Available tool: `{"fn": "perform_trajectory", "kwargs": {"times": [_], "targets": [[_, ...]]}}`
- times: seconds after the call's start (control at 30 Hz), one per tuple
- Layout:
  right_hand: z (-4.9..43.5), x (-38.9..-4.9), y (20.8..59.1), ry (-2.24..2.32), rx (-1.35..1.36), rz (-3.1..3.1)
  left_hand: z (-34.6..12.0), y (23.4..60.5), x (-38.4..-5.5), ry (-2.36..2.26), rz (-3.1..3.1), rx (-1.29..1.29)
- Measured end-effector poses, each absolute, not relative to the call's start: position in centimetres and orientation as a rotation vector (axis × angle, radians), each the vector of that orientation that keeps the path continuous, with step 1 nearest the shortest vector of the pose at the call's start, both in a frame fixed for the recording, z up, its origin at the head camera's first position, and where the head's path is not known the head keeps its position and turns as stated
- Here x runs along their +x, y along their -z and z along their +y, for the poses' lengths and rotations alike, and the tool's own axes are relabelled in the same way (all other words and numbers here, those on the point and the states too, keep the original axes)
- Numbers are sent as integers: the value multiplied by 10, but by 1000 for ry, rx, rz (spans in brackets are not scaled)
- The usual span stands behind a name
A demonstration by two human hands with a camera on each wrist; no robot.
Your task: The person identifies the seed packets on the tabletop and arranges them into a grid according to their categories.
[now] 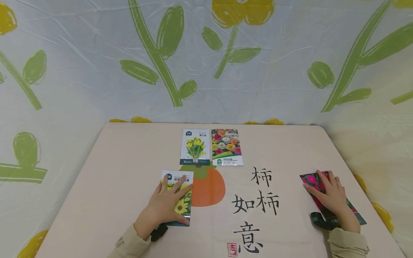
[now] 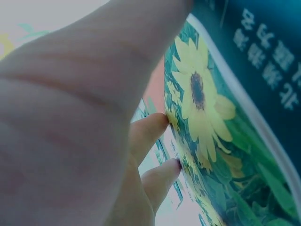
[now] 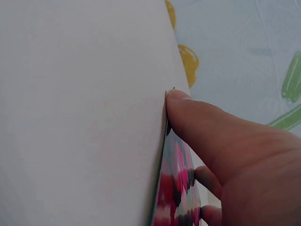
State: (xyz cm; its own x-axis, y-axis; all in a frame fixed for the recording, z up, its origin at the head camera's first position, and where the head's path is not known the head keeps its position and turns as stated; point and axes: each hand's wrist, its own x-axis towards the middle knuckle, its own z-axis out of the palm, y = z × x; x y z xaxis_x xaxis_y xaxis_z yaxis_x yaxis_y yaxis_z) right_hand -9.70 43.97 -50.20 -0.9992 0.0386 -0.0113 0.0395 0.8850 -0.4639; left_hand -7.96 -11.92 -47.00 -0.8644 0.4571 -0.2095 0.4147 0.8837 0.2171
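With fingers spread on the sunflower packet point(image 1: 181, 206), the left hand point(image 1: 165, 202) and the right hand point(image 1: 334, 197), outstretched over the pink-flower packet point(image 1: 312, 179), should press lightly to avoid creases.

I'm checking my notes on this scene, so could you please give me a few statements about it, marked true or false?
1. The left grip touches a packet picturing dark-centred yellow flowers. True.
2. The right grip touches nothing. False: it is on the red-and-pink packet.
3. The multicoloured packet lies right of the white packet. True.
4. Those two packets overlap. False: a narrow gap separates them.
5. The printed orange fruit is fully uncovered. False: the left grip's packet covers part of it.
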Motion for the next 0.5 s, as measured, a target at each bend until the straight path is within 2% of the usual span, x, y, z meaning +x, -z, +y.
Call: {"fn": "perform_trajectory", "kwargs": {"times": [0.5], "targets": [[439, -97, 503, 770, 66, 3043, -109, 474, -82, -239, 2801, 641]]}}
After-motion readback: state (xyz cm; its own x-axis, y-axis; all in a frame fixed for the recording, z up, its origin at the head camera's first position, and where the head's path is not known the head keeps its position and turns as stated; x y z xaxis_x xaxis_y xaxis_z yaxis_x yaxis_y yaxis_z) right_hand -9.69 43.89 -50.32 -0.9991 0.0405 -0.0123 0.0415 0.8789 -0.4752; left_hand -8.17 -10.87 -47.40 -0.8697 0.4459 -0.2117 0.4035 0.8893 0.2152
